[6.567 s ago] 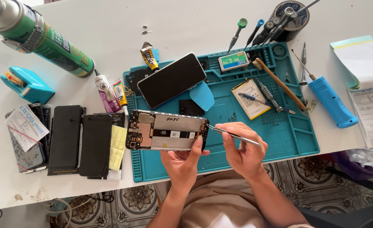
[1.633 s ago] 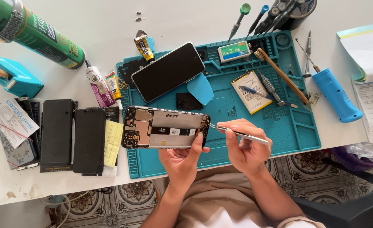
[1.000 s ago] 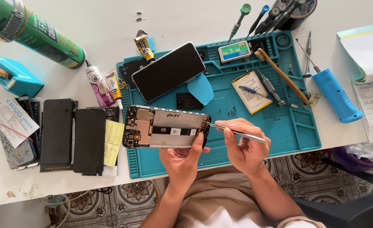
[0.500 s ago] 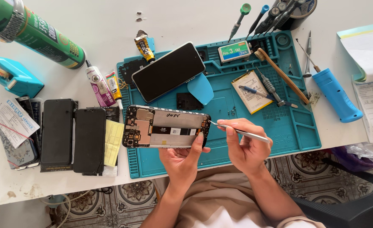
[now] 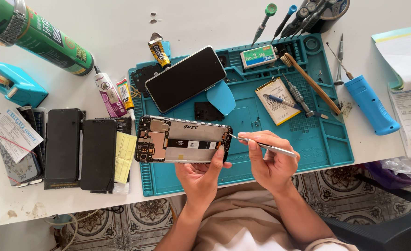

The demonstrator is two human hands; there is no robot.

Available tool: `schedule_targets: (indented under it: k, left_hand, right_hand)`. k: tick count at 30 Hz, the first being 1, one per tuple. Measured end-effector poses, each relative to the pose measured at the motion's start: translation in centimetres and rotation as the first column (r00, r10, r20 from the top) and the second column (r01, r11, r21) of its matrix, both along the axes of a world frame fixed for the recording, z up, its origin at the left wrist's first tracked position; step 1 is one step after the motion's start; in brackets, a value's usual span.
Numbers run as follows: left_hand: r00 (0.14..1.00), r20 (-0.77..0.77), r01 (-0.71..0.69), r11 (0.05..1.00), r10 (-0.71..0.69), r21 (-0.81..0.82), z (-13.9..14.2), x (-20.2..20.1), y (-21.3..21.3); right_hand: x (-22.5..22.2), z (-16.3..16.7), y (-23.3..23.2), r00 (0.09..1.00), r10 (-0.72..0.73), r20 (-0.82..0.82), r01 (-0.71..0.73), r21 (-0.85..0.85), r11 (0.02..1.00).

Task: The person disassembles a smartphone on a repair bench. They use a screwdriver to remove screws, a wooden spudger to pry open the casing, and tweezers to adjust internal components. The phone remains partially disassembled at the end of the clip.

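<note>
Over the blue mat on the desk, left hand grips opened phone; right hand pinches tweezers, tip at phone's right edge.

The scene is bright and evenly lit, with soft daylight-like light falling from above. The white worktop is close to washed out at the top, though no detail is lost. Shadows are short and soft: faint ones sit under the green spray can and the blue handle. The black phone screen shows a dull sheen, no hard glare. Focus is sharp across the frame; the corners bend slightly from the wide lens.
</note>
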State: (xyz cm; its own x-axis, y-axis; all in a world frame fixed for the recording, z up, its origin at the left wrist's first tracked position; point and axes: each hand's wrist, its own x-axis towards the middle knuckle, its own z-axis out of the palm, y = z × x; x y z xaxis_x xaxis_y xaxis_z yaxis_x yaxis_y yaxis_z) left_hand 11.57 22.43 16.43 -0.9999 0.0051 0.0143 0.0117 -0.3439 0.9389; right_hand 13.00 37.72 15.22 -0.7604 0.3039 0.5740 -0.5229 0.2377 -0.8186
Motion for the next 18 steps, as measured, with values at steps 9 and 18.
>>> schedule_targets:
  k: [9, 18]
  left_hand:
    - [1.000, -0.004, 0.000, 1.000, 0.000, -0.014, -0.10, 0.00, -0.11]
    - [1.000, -0.002, 0.001, 1.000, -0.001, 0.017, -0.08, 0.04, 0.15]
  right_hand:
    - [-0.07, -0.03, -0.07, 1.000, 0.005, -0.006, -0.005, -0.042, 0.999]
    - [0.10, 0.17, 0.15, 0.999, -0.026, 0.031, 0.025, 0.021, 0.999]
